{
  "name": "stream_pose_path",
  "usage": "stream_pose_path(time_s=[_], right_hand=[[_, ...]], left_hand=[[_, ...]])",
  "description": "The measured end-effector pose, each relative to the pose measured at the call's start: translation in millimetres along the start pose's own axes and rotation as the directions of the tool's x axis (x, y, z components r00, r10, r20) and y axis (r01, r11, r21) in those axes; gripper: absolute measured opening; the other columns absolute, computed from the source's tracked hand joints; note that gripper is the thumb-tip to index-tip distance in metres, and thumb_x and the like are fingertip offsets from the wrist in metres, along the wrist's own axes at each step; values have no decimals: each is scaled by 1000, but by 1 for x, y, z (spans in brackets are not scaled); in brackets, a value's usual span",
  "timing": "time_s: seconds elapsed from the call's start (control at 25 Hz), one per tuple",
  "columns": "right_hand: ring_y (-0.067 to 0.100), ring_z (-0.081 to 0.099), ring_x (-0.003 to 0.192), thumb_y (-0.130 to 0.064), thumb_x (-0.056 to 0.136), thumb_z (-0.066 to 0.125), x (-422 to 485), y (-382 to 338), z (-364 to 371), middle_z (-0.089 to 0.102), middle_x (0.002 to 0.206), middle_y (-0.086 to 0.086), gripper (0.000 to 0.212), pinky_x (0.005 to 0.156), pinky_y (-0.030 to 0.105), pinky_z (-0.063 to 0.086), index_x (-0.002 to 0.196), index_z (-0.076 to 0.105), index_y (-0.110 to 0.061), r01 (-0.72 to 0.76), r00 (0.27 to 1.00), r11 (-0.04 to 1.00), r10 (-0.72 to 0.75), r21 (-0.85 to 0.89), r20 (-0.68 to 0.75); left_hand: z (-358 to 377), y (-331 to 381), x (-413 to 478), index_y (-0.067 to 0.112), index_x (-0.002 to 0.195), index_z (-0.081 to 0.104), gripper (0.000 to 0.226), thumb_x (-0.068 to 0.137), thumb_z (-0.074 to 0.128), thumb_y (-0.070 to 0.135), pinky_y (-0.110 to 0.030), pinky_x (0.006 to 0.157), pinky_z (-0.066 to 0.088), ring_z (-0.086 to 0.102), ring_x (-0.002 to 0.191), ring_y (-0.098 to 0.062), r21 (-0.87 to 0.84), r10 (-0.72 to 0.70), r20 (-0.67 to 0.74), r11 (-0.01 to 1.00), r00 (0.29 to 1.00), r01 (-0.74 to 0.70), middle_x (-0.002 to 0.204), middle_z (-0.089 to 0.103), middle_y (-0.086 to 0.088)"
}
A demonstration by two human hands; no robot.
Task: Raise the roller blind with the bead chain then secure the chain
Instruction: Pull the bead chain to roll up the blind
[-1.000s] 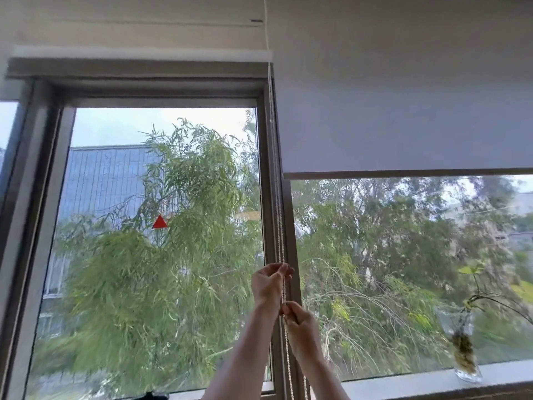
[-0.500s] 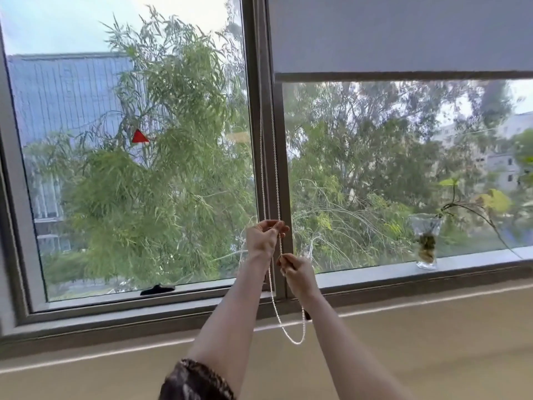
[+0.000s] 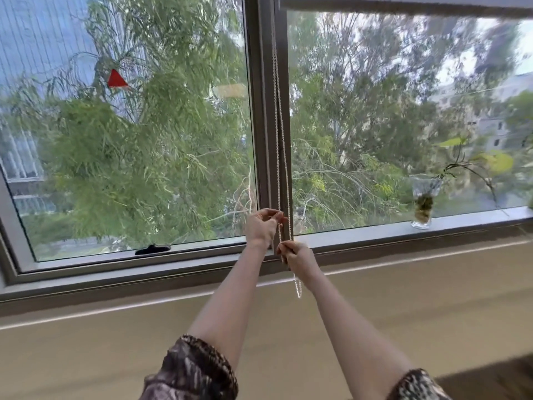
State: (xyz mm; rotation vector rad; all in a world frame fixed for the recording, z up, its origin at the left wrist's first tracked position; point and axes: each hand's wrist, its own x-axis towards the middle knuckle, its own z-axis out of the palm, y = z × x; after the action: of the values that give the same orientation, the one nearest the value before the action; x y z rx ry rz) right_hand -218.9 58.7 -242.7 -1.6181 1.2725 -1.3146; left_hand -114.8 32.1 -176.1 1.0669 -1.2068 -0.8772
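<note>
A white bead chain hangs as two strands along the grey centre post of the window. My left hand pinches one strand at sill height. Just below and to the right, my right hand grips the chain, and the chain's bottom loop dangles beneath it. The roller blind's dark bottom bar shows at the top edge over the right pane, so most of that glass is uncovered.
A glass vase with a trailing green plant stands on the right sill. A black window latch sits on the left frame. A red triangle sticker is on the left pane. Beige wall lies below the window.
The view has tilted down from the blind's top to the sill. The slack loop below my right hand has become shorter and hangs straighter. Both hands stay on the chain.
</note>
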Motion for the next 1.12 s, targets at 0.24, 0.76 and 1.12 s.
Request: stream_pose_path(time_s=[0.24,0.76,1.12], right_hand=[[19,47,56,-14,94,50,17,25,15,57,62,7,24,56,30,38,76,65,-15,-63,998,993,65,-99,16],[20,59,70,-17,93,49,51,77,58,64,67,-2,24,72,36,48,74,64,-19,-97,984,980,69,-175,-162],[16,57,67,-3,90,46,80,99,78,64,69,-1,25,63,26,42,83,64,-19,-53,968,994,29,-94,-248]], left_hand=[[-4,-38,19,19,68,66,23,86,67,4,-28,68,53,67,70,-20,50,6,31,999,1000,-7,54,70,11],[-13,-89,51,21,71,67,20,88,66,11,-36,73,50,61,73,-23,34,16,46,999,999,-18,77,74,-7],[-13,-134,77,12,80,70,16,91,60,7,-33,69,57,67,66,-17,19,94,66,995,993,-95,73,71,-8]])
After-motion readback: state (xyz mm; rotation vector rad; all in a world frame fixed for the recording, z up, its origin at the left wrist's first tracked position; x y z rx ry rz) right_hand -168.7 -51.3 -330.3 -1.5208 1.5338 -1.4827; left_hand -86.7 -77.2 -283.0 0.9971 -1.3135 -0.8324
